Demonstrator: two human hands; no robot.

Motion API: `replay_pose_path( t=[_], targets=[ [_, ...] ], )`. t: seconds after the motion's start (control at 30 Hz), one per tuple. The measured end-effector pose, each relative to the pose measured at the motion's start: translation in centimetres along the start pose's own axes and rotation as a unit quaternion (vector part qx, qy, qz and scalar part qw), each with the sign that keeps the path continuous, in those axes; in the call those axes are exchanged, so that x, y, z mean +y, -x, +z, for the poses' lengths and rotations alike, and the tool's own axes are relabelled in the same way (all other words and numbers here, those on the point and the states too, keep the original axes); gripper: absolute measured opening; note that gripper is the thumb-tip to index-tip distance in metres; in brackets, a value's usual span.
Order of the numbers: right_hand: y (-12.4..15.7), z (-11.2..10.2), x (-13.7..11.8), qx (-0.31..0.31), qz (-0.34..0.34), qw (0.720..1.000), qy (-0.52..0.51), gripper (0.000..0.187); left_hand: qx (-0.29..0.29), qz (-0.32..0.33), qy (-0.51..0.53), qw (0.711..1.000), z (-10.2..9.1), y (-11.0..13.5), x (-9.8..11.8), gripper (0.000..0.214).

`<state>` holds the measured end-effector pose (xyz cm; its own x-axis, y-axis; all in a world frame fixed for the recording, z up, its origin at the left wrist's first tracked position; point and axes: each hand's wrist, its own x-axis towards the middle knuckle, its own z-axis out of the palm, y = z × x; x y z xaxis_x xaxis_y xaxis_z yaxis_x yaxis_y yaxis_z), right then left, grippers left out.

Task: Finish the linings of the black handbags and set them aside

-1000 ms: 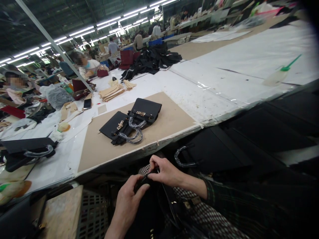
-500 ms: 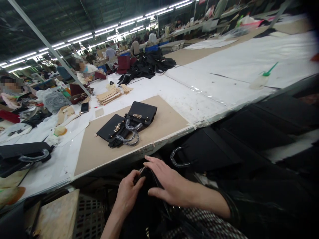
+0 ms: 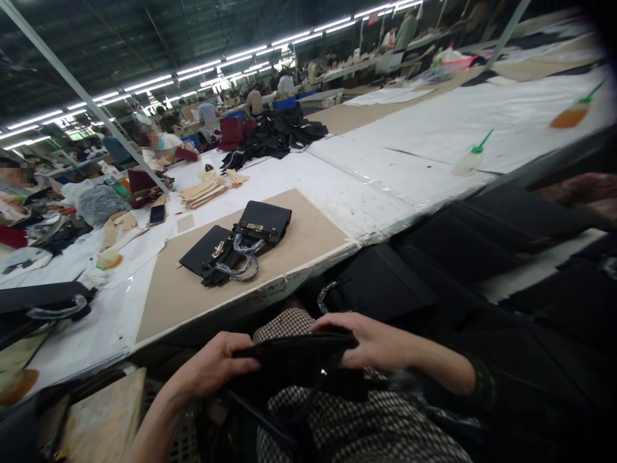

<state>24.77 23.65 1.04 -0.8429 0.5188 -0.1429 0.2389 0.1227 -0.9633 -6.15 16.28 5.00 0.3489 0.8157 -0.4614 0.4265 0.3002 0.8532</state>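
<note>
Left grip (image 3: pixel 219 363) pinching, right grip (image 3: pixel 362 337) curled, pinching too, apart; left forearm (image 3: pixel 161 411) slanting up, right forearm (image 3: pixel 436 363) flatter.

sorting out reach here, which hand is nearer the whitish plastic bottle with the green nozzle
Right: the right hand is below and left of the bottle; the left hand is farther left.

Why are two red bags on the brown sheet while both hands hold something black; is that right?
The color is wrong: the head view shows two black bags on the brown sheet, while the left hand and right hand hold something black.
</note>
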Motion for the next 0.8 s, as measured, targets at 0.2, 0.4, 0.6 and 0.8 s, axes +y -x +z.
replay_pose_path(
  t=[0.2, 0.4, 0.6, 0.8],
  targets=[
    [-1.7, -2.0, 6.4, -0.108, 0.09, 0.983, -0.117, 0.055, -0.029, 0.031, -0.014, 0.999, 1.0, -1.1, -1.0, 0.016],
    [-2.7, -1.6, 7.9, -0.099, 0.052, 0.976, -0.187, 0.058, 0.013, -0.054, 0.065, 0.996, 1.3, -2.6, -4.3, 0.047],
    [-3.9, 0.1, 6.3, -0.012, 0.056, 0.996, -0.071, 0.035, 0.033, -0.067, 0.048, 0.996, 1.3, -3.4, -3.9, 0.039],
    [-3.9, 1.0, 6.5, 0.014, 0.068, 0.993, -0.092, 0.03, 0.033, -0.082, 0.094, 0.992, 1.6, -3.4, -4.6, 0.037]
  ],
)
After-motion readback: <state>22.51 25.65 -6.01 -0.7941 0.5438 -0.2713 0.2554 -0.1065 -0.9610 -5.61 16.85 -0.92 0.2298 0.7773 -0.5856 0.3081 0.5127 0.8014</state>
